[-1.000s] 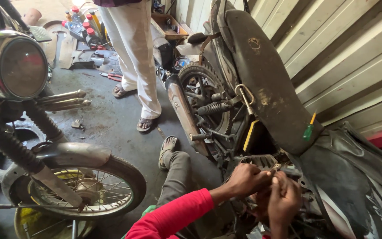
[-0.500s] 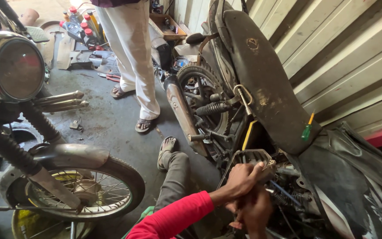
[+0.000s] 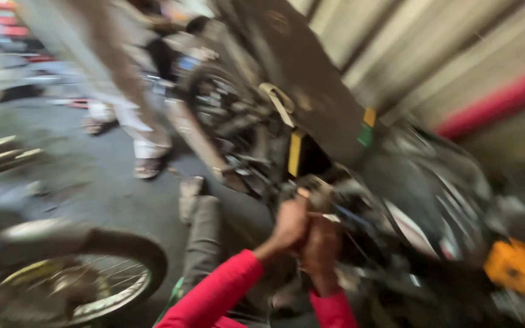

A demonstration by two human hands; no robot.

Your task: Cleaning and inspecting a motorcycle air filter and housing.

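Head view, blurred: left hand (image 3: 291, 223) and right hand (image 3: 320, 244), both red-sleeved, press together against the dark motorcycle frame (image 3: 329, 200) under the tilted black seat (image 3: 311, 91); their grip is unclear.

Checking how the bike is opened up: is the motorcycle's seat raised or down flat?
Raised. The black seat tilts steeply up, with frame parts exposed beneath it where both hands, left and right, work.
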